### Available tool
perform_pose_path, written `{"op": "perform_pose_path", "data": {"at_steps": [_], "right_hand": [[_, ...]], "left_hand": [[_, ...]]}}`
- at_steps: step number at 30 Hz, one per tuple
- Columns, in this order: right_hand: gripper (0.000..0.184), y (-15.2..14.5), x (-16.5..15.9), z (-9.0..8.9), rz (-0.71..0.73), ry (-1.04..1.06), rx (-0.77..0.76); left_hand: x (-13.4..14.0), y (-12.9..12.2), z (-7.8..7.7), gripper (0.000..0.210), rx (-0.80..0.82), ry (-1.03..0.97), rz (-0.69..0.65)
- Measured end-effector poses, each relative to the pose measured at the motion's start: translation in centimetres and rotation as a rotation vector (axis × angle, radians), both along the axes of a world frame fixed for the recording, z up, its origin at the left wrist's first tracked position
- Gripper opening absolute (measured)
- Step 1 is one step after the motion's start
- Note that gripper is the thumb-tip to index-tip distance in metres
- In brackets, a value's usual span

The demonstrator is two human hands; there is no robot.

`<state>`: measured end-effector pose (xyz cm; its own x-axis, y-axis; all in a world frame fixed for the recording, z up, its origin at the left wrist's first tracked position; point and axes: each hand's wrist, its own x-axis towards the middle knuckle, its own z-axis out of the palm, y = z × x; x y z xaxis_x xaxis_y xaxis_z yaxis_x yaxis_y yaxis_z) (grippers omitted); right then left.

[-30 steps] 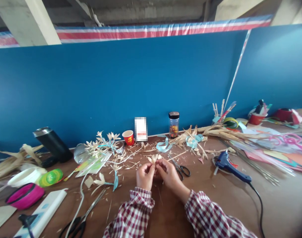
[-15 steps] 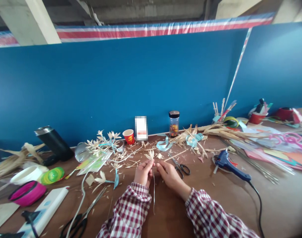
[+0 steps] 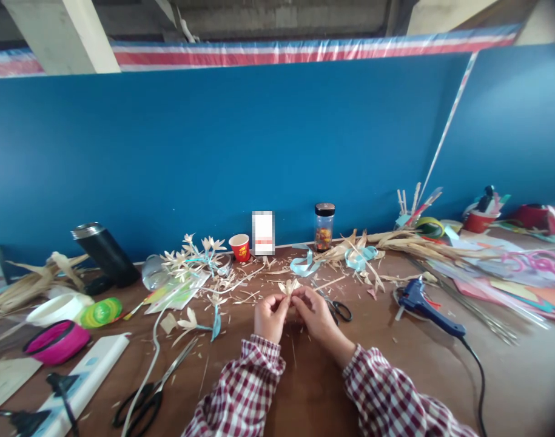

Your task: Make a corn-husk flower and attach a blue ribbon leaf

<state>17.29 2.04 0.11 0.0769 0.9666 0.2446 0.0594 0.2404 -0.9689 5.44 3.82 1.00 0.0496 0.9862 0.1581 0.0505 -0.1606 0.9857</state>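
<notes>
Head view: brown worktop (image 3: 441, 376) set against a blue partition wall (image 3: 259, 139), littered with straw scraps. A blue glue gun (image 3: 429, 303) lies right of the hands; black-handled scissors (image 3: 336, 308) lie just beside them (a second, larger pair sits near the front edge). The left hand (image 3: 270, 317) and right hand (image 3: 316, 314) meet above the worktop, both pinching a small straw flower (image 3: 289, 286), petals pointing up and away; its long axis cannot be told.
</notes>
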Motion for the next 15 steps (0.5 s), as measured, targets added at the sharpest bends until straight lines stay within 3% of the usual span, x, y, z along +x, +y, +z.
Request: {"op": "perform_pose_path", "data": {"at_steps": [4, 15], "right_hand": [[0.022, 0.36, 0.27, -0.39, -0.021, 0.057, -0.016], [0.025, 0.28, 0.11, -0.24, -0.008, 0.131, -0.059]], "left_hand": [[0.26, -0.19, -0.04, 0.029, 0.062, 0.054, 0.024], [0.45, -0.03, -0.71, 0.026, 0.038, 0.007, 0.034]]}}
